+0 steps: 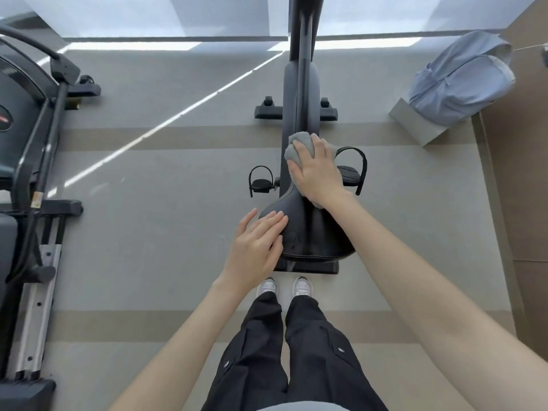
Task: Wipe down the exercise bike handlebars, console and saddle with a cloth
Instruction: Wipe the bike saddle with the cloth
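The black saddle [314, 232] of the exercise bike [301, 93] is right in front of me, seen from above. My right hand [317, 170] presses a grey cloth [298, 146] onto the saddle's narrow nose, fingers spread over the cloth. My left hand [258, 244] lies flat with straight fingers on the saddle's left rear edge. The bike's post runs up and out of the top of the view. Handlebars and console are out of sight.
Two black pedals [262, 182] [351, 170] stick out beside the saddle. A treadmill [26, 161] stands at the left. A light blue backpack [462, 81] rests on a grey box [421, 123] at the right. My feet [284, 287] stand behind the bike's rear base.
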{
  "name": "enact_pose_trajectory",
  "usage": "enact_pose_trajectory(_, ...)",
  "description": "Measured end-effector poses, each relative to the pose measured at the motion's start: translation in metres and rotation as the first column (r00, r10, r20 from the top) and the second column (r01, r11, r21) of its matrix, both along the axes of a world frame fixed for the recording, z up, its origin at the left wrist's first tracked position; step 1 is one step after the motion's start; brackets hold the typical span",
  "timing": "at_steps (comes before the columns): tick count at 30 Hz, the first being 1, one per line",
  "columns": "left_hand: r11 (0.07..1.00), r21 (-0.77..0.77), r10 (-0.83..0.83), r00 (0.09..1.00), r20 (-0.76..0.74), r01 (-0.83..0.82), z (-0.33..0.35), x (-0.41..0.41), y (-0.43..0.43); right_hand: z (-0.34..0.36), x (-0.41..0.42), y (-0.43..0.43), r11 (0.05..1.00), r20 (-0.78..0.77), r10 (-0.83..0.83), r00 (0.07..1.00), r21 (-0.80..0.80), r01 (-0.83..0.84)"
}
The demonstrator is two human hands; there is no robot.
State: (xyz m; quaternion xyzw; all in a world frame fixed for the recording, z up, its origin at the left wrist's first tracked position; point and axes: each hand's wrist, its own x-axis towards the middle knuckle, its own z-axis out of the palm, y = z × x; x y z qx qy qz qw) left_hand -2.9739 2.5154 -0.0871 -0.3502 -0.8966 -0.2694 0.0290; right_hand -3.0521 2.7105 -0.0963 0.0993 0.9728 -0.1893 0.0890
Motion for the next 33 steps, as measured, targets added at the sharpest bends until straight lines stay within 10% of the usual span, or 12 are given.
enact_pose_trajectory(25, 0.956, -0.163, 0.254, 0.966, 0.046, -0.243, 0.022, 0.004, -0.049, 0.012, 0.082, -0.062, 0.936, -0.088, 0.327, 0.941, 0.166, -0.310)
enact_pose_trajectory(33, 0.962, -0.155, 0.233, 0.972, 0.033, -0.226, 0.018, 0.017, -0.048, 0.010, 0.114, -0.062, 0.897, -0.321, 0.430, 0.844, 0.257, -0.359)
